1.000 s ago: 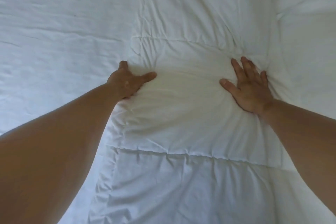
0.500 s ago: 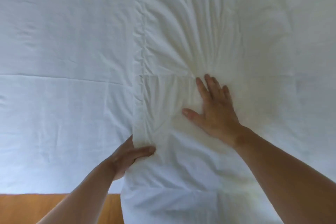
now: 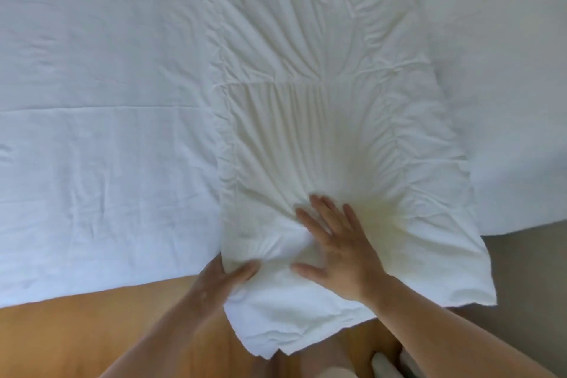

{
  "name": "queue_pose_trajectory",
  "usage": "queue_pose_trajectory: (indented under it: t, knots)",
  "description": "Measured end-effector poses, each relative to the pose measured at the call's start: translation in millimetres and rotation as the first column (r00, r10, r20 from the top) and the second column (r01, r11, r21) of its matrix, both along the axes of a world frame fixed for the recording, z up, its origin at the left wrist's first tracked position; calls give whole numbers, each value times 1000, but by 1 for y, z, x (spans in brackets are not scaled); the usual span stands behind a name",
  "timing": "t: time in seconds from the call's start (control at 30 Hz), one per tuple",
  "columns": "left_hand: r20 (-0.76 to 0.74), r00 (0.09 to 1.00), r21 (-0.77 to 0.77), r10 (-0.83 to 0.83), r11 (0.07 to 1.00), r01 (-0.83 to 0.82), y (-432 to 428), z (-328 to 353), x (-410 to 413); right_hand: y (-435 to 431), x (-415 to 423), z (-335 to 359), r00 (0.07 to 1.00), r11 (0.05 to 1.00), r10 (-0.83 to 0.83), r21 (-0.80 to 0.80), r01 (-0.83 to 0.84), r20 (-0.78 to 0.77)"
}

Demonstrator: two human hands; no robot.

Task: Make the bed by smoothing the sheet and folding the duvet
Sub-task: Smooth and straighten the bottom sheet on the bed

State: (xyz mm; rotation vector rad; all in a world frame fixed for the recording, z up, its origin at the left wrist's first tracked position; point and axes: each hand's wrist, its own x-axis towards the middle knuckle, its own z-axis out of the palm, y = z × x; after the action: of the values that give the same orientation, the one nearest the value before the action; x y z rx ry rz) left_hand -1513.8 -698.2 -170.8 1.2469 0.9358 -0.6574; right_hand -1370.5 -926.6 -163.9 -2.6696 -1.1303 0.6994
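The right hand (image 3: 340,258), fingers spread flat, pins the folded duvet (image 3: 322,116) where it overhangs the near edge of the sheet (image 3: 101,101), while the left hand (image 3: 221,282) pinches its left border, thumb on top, probably to square the fold.

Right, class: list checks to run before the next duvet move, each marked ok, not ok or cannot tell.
1. Grip of left hand on duvet edge: ok.
2. Palm of right hand flat on duvet: ok.
3. Smooth duvet: not ok, creases fan from right hand.
4. All duvet on sheet: not ok, near end overhangs floor.
5. Smooth sheet: not ok, faint creases.
6. Far end of duvet: cannot tell, out of frame.
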Motion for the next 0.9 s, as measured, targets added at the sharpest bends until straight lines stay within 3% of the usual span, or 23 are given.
queue_pose_trajectory:
  t: [0.17, 0.33, 0.53, 0.67, 0.9]
  knots:
    - [80, 997, 207, 22, 977, -39, -17, -10, -5, -40, 70, 7, 941, 950, -263, -114, 291, 211]
    - [-28, 998, 401, -60, 914, 66, -26, -34, -6, -128, 58, -21, 868, 820, -489, -296, 490, 84]
    - [-123, 992, 374, -28, 925, 72, -28, 4, -10, -133, 63, 13, 860, 826, -491, -391, 407, -140]
    - [-184, 982, 391, -32, 915, 103, -21, 59, -51, -133, 37, 84, 902, 909, -331, -351, 226, -277]
    - [-270, 930, 442, 250, 890, -111, -6, 165, -188, -138, -16, 185, 877, 911, -262, -402, 87, -404]
